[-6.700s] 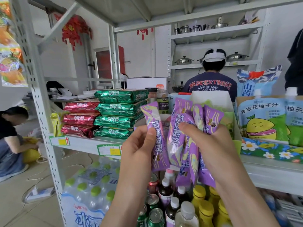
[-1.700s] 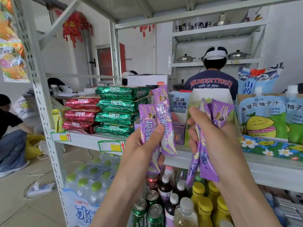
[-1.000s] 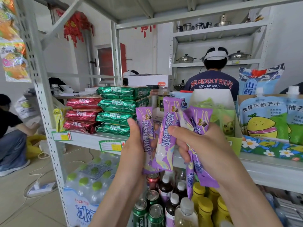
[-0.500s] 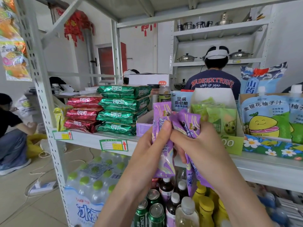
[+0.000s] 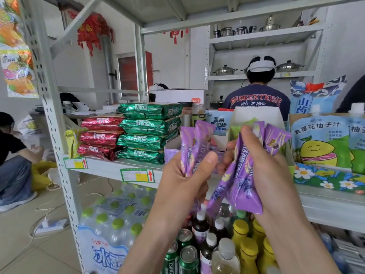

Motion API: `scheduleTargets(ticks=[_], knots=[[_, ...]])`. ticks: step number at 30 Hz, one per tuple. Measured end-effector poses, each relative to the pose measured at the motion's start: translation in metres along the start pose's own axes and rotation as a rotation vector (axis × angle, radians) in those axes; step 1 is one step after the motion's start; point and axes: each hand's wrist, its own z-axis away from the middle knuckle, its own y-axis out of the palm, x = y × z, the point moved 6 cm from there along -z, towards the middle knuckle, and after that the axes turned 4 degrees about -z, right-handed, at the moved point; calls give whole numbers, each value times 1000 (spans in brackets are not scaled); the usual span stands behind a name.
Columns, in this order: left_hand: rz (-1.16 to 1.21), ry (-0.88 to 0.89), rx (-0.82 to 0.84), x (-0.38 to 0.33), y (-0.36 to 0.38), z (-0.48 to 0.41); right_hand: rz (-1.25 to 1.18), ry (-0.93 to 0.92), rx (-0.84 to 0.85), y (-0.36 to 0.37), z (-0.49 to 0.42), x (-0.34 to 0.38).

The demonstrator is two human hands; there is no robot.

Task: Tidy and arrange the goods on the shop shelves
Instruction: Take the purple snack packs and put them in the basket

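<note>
Two purple snack packets (image 5: 192, 147) are pinched upright between the thumb and curled fingers of the left hand (image 5: 185, 175), near the camera and in front of the middle shelf (image 5: 110, 169). A larger purple bunch (image 5: 245, 175) of the same packets is gripped in the right hand (image 5: 264, 169), with the thumb laid across it and the lower ends hanging down. The hands are held close together. On the shelf beyond, green packs (image 5: 148, 133) and red packs (image 5: 100, 137) are stacked at the left, a purple box (image 5: 170, 153) sits just behind the left hand, and juice pouches (image 5: 320, 143) are propped at the right. Bottles (image 5: 217, 244) are stood below.
</note>
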Motion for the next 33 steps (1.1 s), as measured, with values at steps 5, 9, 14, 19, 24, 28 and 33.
scheduleTargets(ticks=[5, 9, 14, 19, 24, 28, 33], knots=[[-157, 15, 112, 7, 14, 0, -15, -82, -82, -4, 0, 4], [-223, -44, 83, 13, 7, -1, -62, -54, -102, -4, 0, 4], [-145, -138, 79, 15, -1, 1, -5, -42, -168, -11, -2, 2], [-89, -169, 20, 17, -9, 1, 49, -75, -191, -15, 0, 9], [-5, -133, -57, 15, -17, 1, 94, -102, -81, -12, -5, 12], [-28, -103, -69, 16, -16, 0, 251, -69, 100, 2, -3, 4], [-73, -61, 2, 12, -10, 0, 374, -141, 152, 16, 4, 6]])
